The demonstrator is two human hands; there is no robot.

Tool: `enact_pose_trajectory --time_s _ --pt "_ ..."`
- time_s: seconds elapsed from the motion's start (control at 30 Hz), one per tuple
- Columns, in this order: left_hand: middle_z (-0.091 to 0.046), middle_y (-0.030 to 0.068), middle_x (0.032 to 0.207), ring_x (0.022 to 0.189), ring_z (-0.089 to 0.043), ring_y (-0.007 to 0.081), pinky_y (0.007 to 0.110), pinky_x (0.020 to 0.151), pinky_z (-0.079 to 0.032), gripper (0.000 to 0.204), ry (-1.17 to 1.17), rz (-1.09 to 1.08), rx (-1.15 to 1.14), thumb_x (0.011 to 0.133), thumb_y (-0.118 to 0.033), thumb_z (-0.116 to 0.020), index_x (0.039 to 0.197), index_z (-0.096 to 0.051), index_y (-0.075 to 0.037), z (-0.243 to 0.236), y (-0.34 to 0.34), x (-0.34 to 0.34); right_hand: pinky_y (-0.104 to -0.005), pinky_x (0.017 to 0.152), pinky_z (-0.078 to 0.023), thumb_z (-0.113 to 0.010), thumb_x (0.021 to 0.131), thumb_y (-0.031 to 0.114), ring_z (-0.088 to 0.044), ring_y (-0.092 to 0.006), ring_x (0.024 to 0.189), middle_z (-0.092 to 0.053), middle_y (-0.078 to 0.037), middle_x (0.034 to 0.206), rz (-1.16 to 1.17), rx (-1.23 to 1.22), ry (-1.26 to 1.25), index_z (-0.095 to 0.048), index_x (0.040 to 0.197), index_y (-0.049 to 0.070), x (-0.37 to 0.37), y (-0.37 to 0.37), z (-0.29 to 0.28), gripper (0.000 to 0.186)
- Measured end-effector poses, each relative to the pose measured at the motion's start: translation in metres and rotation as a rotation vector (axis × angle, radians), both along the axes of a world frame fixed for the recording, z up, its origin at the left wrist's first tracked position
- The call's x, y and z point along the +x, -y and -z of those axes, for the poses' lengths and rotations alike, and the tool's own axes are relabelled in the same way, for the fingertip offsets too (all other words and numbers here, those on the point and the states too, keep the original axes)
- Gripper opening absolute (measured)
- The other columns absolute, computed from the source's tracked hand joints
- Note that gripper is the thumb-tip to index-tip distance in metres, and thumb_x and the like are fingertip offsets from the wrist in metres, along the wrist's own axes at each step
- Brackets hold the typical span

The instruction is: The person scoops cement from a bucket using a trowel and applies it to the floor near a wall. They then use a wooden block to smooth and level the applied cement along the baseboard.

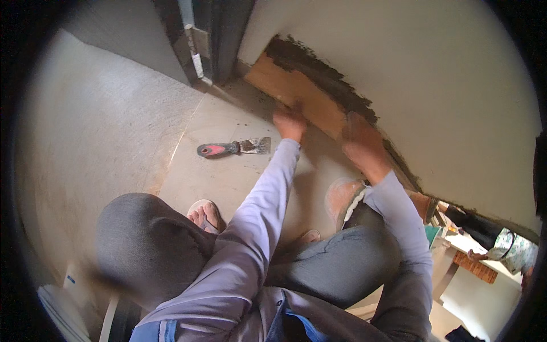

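A flat tan skirting tile (pixel 273 78) stands low against the wall, below a ragged band of dark wet mortar (pixel 342 94). My left hand (pixel 289 122) is closed at the tile's lower edge, its fingertips partly hidden. At the tile's right end my right hand (pixel 363 145) is closed round the edge, covering that end. On the floor, left of my left hand, lies a putty knife (pixel 235 147) with a black and red handle and a mortar-smeared blade. Near my right knee is a rounded orange-brown object (pixel 341 196) with a white edge; its kind is unclear.
A dark door frame (pixel 219 40) with a hinge stands at the upper left beside the wall (pixel 433 85). Crumbs of mortar dot the tiled floor (pixel 199 171). My sandalled foot (pixel 205 215) is near the putty knife. Another person (pixel 507 245) shows at the far right, near perforated brick (pixel 476 268).
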State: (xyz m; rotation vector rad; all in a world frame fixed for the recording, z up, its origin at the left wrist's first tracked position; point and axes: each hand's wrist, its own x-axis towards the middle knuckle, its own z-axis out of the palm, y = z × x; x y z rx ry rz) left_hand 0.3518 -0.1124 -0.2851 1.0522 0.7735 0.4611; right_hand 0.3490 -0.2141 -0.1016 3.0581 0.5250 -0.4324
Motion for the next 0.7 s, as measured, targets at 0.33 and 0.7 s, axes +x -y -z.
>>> enact_pose_trajectory --time_s 0.33,0.7 --pt "-0.067 0.0177 0.090 0.079 -0.064 0.0245 0.036 0.070 -0.049 0.021 0.027 0.002 -0.033 0.083 -0.010 -0.064 0.097 -0.060 0.006 0.014 0.002 0.006 -0.0506 0.071 -0.046 -0.056 0.080 0.019 -0.058 -0.0407 0.089 -0.059 -0.024 0.100 -0.151 -0.033 0.207 -0.052 0.100 -0.002 -0.001 0.064 0.008 0.029" --pt "-0.068 0.0191 0.095 0.085 -0.065 0.0260 0.036 0.074 -0.049 0.023 0.005 0.038 0.140 0.083 -0.007 -0.064 0.101 -0.059 0.006 -0.009 -0.008 0.001 -0.0505 0.075 -0.048 -0.050 0.083 0.013 -0.061 -0.0425 0.083 -0.062 -0.026 0.092 -0.136 0.203 0.049 -0.054 0.096 -0.003 0.006 -0.009 0.021 0.022"
